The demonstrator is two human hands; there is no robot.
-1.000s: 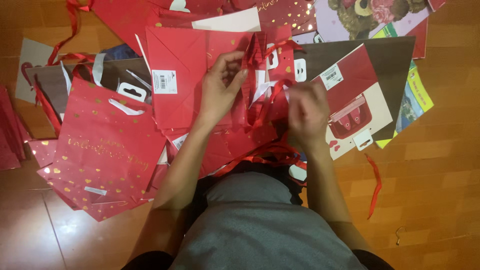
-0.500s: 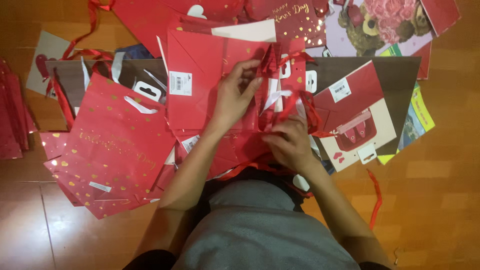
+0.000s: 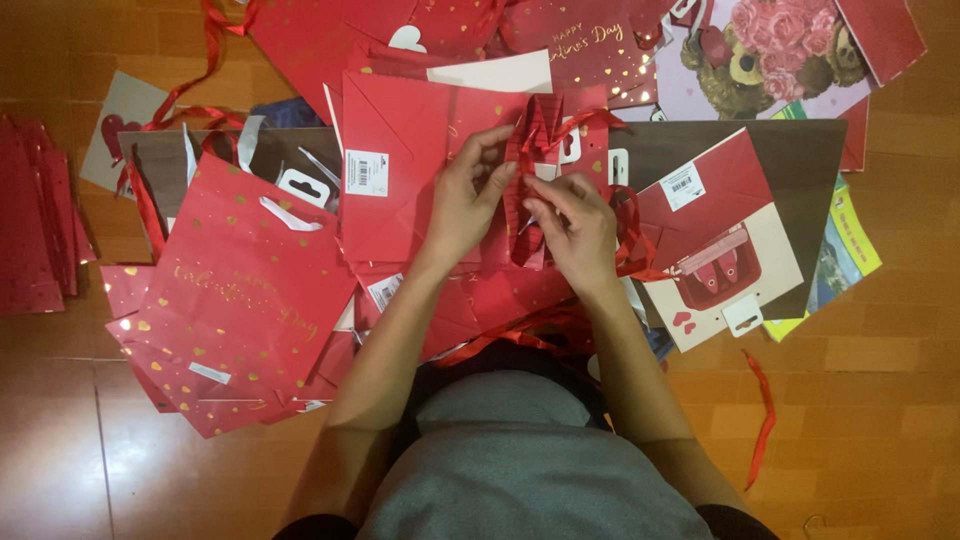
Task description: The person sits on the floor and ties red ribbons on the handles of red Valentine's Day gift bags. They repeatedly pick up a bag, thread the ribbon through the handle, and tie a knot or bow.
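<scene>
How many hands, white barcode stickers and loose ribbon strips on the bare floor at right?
Hands: 2, left hand, right hand
White barcode stickers: 3
Loose red ribbon strip: 1
Total: 6

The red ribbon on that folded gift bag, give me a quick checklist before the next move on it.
1. Left hand steadies the folded red gift bag: ok.
2. Right hand pinches the red ribbon: ok.
3. Ribbon free of knots: cannot tell, it loops around the fingers.
4. Bag lies flat on the pile: ok.
5. Loose ribbon strip on the wooden floor lies apart from the hands: ok.
</scene>
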